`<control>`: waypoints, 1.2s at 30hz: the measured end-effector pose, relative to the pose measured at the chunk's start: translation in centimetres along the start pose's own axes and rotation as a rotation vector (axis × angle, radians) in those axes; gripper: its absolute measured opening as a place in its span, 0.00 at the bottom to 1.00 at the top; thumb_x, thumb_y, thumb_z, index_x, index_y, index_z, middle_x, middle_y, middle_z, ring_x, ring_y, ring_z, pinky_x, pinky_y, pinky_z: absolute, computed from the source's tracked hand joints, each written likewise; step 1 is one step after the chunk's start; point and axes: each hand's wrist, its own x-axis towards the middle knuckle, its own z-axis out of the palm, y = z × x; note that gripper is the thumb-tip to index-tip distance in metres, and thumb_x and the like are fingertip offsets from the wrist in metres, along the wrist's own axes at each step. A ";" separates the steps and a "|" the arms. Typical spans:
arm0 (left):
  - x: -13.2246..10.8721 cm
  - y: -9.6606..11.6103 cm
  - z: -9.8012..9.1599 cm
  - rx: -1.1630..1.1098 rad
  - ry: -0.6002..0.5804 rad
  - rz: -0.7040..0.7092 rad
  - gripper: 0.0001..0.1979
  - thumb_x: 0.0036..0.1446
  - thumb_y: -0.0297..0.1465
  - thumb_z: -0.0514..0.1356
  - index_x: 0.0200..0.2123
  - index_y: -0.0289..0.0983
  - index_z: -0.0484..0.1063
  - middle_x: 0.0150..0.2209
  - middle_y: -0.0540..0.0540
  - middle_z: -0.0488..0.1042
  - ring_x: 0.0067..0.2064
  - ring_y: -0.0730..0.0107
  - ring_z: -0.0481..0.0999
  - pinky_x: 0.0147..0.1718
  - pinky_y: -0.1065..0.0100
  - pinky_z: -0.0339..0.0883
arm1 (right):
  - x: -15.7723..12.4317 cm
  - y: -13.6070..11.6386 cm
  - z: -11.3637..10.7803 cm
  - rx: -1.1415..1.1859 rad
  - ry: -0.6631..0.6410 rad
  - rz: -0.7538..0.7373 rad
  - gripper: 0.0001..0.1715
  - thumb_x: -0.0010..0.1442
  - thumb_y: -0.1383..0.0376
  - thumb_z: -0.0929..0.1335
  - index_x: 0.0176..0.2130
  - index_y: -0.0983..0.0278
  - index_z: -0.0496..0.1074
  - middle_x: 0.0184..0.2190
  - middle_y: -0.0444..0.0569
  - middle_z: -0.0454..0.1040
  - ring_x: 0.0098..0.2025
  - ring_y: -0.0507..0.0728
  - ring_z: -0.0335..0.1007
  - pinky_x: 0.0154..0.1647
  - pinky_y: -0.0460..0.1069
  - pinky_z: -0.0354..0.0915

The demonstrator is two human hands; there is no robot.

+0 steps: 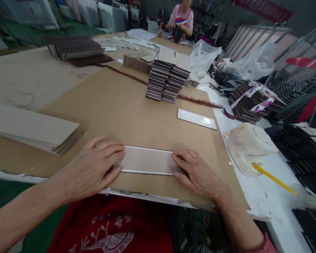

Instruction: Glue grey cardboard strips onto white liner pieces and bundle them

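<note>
A long, narrow beige board strip (147,160) with thin white edges lies flat on the brown tabletop near the front edge. My left hand (101,163) grips its left end, thumb at the near edge and fingers at the far edge. At the other end my right hand (191,168) closes on the strip the same way. The two short ends are partly hidden under my fingers. Farther back to the right, a second strip (197,118) with a glossy white face lies by itself.
Stacked dark-edged boards (168,75) stand mid-table, with a grey board pile (34,126) at left. A yellow-handled tool (275,179) rests in a whitish container (247,144) on the right. A fan guard (302,77) stands beyond. Another person (181,23) works at the far end.
</note>
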 end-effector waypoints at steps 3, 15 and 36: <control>0.8 1.1 -0.5 0.114 -0.030 0.038 0.21 0.64 0.40 0.55 0.59 0.43 0.67 0.50 0.39 0.73 0.53 0.49 0.71 0.62 0.36 0.46 | 0.5 -1.4 0.1 -0.117 -0.009 0.028 0.30 0.67 0.51 0.65 0.61 0.64 0.66 0.55 0.59 0.68 0.56 0.66 0.63 0.59 0.65 0.61; -0.9 1.3 1.2 0.172 0.011 0.017 0.30 0.61 0.52 0.57 0.59 0.40 0.68 0.56 0.32 0.69 0.59 0.43 0.68 0.63 0.31 0.40 | -2.3 -1.2 2.7 -0.310 0.029 0.084 0.37 0.68 0.46 0.62 0.68 0.60 0.56 0.70 0.50 0.54 0.69 0.69 0.48 0.67 0.70 0.49; -3.1 -1.6 2.4 -0.049 0.042 0.027 0.30 0.62 0.44 0.59 0.66 0.45 0.60 0.66 0.43 0.60 0.64 0.53 0.63 0.62 0.49 0.61 | -4.1 -2.6 0.5 0.072 -0.119 0.054 0.60 0.50 0.34 0.71 0.69 0.58 0.55 0.67 0.58 0.55 0.66 0.72 0.49 0.66 0.68 0.52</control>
